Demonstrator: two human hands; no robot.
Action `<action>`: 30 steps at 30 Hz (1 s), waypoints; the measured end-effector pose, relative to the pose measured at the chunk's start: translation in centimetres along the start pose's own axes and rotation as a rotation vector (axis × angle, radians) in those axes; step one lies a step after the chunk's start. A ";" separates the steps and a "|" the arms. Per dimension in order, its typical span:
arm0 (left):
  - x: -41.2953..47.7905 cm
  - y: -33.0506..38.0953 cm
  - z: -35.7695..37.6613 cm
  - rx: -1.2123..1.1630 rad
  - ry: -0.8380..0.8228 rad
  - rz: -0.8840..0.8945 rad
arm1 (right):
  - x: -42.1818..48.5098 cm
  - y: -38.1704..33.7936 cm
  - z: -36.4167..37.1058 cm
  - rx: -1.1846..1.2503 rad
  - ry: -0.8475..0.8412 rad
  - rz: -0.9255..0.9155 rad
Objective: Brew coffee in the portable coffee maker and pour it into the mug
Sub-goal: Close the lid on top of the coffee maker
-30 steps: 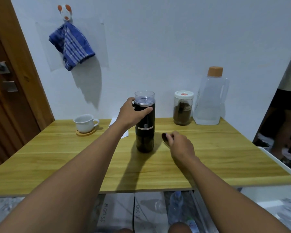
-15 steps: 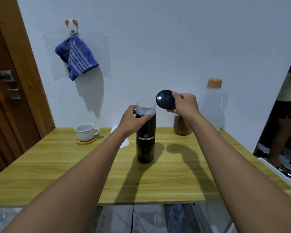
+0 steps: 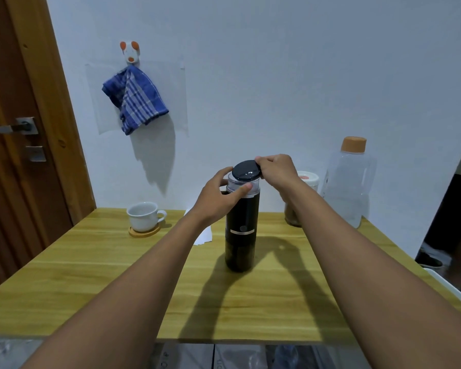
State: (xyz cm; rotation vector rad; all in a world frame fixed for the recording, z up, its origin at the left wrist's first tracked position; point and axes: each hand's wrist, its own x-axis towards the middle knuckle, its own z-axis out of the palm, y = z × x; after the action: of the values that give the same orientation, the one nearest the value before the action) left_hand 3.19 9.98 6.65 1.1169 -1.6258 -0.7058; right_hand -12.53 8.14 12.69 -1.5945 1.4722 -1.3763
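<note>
1. At the centre of the table (image 3: 104,275), coffee maker (image 3: 241,235) stands upright; left hand (image 3: 218,195) curled round its clear top, presumably steadying it.
2. Right hand (image 3: 276,170) pinches dark lid (image 3: 246,170) by the rim, tilted over the mouth; whether seated, unclear.
3. Mug (image 3: 143,216) far left on coaster (image 3: 144,231), clear of the work.

Upright black coffee maker (image 3: 242,235), dark round lid (image 3: 246,170) at its clear top; white mug (image 3: 143,215) upright, well left.

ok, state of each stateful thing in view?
Black cylindrical coffee maker: upright, left hand grips clear top.
Dark round lid: tilted at rim, right hand pinches it, unseated.
White ceramic mug: upright on coaster, looks empty.
Clear plastic jug: orange cap on.
Glass jar: white lid on.
</note>
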 end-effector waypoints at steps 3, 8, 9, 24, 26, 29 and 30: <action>0.1 -0.1 -0.1 0.004 0.020 0.001 | -0.2 0.4 0.6 -0.053 0.024 -0.021; 0.0 -0.2 -0.1 -0.023 0.038 0.003 | -0.3 0.7 0.9 -0.095 0.015 -0.063; -0.1 -0.2 -0.1 -0.032 0.040 0.001 | -0.3 0.8 0.9 -0.107 0.009 -0.063; 0.3 -0.3 -0.5 -0.078 0.022 -0.037 | 0.4 1.6 0.4 0.016 -0.071 -0.052; 0.3 -0.3 -0.5 -0.087 0.023 -0.045 | 0.6 1.5 0.3 0.024 -0.081 -0.057; 0.4 -0.3 -0.5 -0.098 0.028 -0.047 | 0.8 1.7 0.3 0.004 -0.096 -0.053; 0.4 -0.2 -0.4 -0.100 0.031 -0.045 | 0.9 1.8 0.4 0.001 -0.094 -0.058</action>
State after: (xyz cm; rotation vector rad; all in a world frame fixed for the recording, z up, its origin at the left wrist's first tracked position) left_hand 3.65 9.54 6.75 1.0900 -1.5270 -0.7865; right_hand -12.96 6.83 11.24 -1.6891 1.3805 -1.3151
